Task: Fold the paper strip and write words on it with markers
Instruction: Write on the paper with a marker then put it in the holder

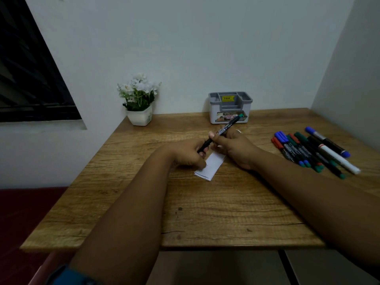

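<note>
white paper strip [210, 166], green-capped black marker [225, 128]

A home study corner: wooden desk [205, 212] against plain walls, potted flowers [139, 99], desk organizer [230, 106], barred window [30, 68].

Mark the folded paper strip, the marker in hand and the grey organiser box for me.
paper strip [211, 166], head view, bare white middle below the hands.
held marker [226, 126], head view, black barrel above the right thumb.
organiser box [214, 114], head view, white front wall, left part.
</note>
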